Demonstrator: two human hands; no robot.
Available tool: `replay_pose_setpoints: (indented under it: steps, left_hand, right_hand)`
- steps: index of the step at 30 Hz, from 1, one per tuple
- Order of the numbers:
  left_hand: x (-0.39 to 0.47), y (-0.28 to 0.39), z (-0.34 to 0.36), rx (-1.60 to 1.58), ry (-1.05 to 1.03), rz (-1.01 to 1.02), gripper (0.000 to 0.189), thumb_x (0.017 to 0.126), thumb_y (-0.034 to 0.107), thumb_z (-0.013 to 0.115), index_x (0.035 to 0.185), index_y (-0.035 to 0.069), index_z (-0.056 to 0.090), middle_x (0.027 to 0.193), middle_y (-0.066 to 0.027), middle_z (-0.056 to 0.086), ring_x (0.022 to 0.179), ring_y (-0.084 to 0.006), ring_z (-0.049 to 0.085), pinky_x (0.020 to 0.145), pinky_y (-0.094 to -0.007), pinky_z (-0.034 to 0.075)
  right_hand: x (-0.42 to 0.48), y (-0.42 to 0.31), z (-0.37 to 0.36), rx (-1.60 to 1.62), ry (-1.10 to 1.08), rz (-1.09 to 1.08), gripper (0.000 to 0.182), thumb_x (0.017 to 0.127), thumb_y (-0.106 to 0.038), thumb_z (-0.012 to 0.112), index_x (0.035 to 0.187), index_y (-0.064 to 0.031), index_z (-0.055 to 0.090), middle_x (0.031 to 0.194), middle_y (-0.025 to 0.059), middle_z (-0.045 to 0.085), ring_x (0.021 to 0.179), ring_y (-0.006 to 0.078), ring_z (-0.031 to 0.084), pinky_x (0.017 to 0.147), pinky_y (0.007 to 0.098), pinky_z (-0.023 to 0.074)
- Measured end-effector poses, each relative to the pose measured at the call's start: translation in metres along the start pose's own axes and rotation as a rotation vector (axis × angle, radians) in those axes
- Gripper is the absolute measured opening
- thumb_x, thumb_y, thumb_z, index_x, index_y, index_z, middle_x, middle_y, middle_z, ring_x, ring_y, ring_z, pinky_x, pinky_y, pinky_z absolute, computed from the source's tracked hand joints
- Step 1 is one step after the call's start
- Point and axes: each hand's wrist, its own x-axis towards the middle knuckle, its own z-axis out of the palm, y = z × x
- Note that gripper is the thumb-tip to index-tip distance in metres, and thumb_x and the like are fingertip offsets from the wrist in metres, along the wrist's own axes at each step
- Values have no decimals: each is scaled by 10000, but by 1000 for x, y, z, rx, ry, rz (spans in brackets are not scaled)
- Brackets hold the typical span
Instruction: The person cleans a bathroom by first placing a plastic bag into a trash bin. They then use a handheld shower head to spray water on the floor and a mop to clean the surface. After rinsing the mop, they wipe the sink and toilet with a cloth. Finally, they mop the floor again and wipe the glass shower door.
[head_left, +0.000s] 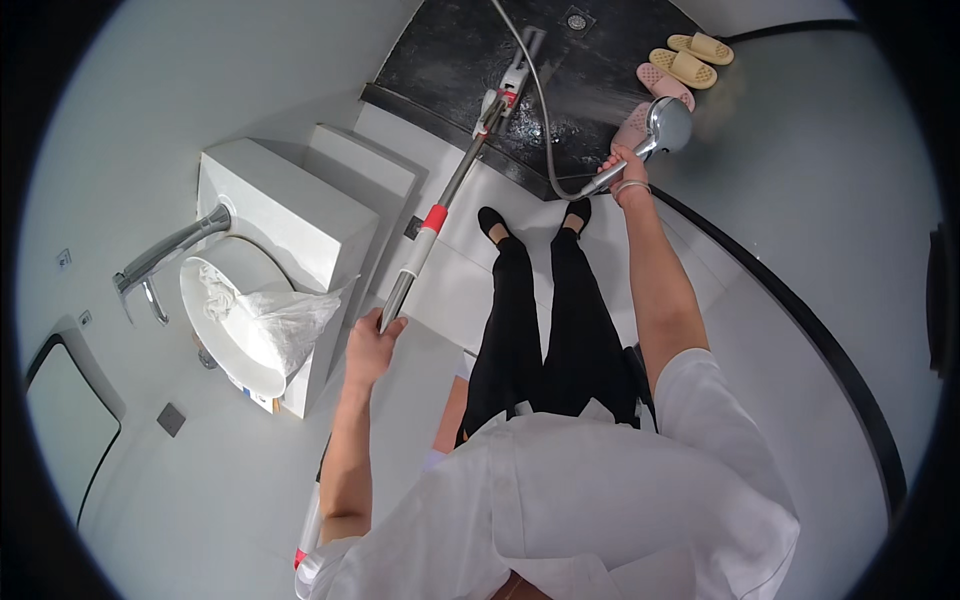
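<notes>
My left hand (373, 346) grips the pole of a mop (450, 187), whose flat head (517, 75) rests over the wet black shower floor (442, 67). In my right hand (627, 169) is the handle of a chrome shower head (669, 126). Water sprays leftward from it towards the mop head. The metal shower hose (546, 124) loops down from the top of the view to the handle, passing in front of the mop head. Pink slippers (665, 84) lie partly behind the shower head, with yellow slippers (682, 67) beyond them.
On the left, a white washbasin (240, 367) holding a white plastic bag (289, 322) stands beside a tall faucet (172, 244). A raised black curb (517, 169) edges the shower floor. A floor drain (576, 22) is at the top. Curved glass with a black rail (780, 296) runs along the right.
</notes>
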Motion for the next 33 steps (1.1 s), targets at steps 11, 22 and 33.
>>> replay_pose_setpoints:
  steps: [11,22,33]
  left_hand:
    - [37,-9,76,352,7,45,434,884,296,626,1222,62,489,886,-191,682,847,-402,649,731,-508,510]
    - [45,-173,149,-85,-127,-178,464,845,389,647,1091,-3,617,803,-188,653,755,-316,641,688,-422,484]
    - [35,-179,176,-179,-84,-176,497,818,363,677,1131,-15,602,873,-183,667,815,-303,644,739,-402,495]
  right_hand:
    - [2,-20,-32,30,43,2,202,813,-143,680,717,-121,504,604,13,508,513,175,516,589,369,516]
    - [-15,-6,-25,83,-44,107,296,847,-155,627,619,-132,439,560,20,475,538,210,526,680,422,510]
    - [-8,20,30,69,-91,83,270,791,-150,695,680,-148,449,587,8,501,536,185,529,643,398,511]
